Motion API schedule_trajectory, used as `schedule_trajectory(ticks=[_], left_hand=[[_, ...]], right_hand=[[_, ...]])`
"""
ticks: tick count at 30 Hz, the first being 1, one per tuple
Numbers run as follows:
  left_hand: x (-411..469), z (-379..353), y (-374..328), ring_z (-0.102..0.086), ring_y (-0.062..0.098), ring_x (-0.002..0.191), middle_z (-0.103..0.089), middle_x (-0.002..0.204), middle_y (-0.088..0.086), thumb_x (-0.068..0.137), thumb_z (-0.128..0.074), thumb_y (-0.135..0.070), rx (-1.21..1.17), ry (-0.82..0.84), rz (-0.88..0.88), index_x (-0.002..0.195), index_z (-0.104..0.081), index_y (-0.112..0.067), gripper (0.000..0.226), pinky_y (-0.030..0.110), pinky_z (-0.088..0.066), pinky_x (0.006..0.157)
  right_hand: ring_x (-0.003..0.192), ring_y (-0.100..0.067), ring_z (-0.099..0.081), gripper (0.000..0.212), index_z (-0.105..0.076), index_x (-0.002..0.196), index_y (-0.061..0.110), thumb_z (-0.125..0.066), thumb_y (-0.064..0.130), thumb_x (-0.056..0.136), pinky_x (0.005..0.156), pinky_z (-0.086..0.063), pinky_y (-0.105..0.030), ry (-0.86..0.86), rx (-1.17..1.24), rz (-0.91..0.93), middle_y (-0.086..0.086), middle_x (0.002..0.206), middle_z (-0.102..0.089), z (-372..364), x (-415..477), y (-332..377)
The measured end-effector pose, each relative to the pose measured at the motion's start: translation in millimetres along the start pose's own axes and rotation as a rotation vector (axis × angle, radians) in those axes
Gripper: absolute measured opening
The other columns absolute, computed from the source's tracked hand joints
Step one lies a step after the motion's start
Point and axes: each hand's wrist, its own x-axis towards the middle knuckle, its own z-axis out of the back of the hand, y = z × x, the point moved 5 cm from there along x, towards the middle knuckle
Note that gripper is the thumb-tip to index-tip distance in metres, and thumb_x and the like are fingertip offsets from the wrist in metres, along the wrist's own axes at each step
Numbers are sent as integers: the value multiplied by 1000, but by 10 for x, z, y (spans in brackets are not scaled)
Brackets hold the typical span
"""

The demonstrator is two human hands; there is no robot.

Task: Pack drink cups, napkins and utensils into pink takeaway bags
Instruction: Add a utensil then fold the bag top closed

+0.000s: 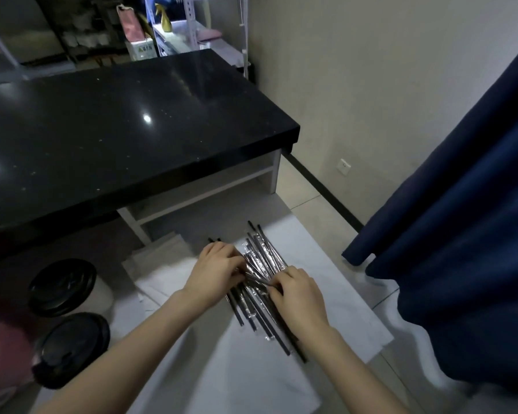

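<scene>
The wrapped straws (262, 252) were found heaped on the white sheet (335, 279) on the floor (308, 195), pinched from both sides by the curled left hand (216, 268) and right hand (298, 297) (wrappers look slick), so extras could be dragged along or the heap scattered.

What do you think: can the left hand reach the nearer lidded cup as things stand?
Probably yes: the left hand grips straws, yet only bare white sheet lies between it and the nearer lidded cup.

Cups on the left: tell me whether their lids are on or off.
On: black far lid and near lid each sit flat, covering the tops.
</scene>
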Motion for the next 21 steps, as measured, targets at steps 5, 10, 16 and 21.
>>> schedule_trajectory(ticks=[5,10,16,21], left_hand=[[-59,152,5,-63,18,85,-68,87,-7,81,-73,-34,-106,29,-37,95,-71,-23,18,31,-45,81],[-203,409,75,-64,11,78,-68,84,-13,80,-75,-36,-130,-56,-52,94,-69,-26,17,31,-43,86],[-385,506,175,-57,8,107,-64,114,-14,82,-68,-50,-151,33,26,125,-56,-32,48,33,-37,101],[-620,658,131,-63,-3,92,-68,101,-14,86,-72,-26,-523,-78,72,113,-66,-29,29,17,-49,79]], right_hand=[[93,-15,-57,17,-69,103,25,-58,32,92,79,-47,-32,3,98,4,8,99,-64,170,-30,4],[85,-6,-55,15,-70,103,25,-62,30,91,75,-49,-27,16,214,21,13,90,-61,358,-13,23],[92,-13,-54,16,-72,104,24,-63,27,91,85,-44,-34,46,154,121,10,94,-64,435,25,241],[93,-14,-60,18,-72,105,22,-65,18,89,83,-49,-33,68,243,193,6,96,-64,498,-57,593]])
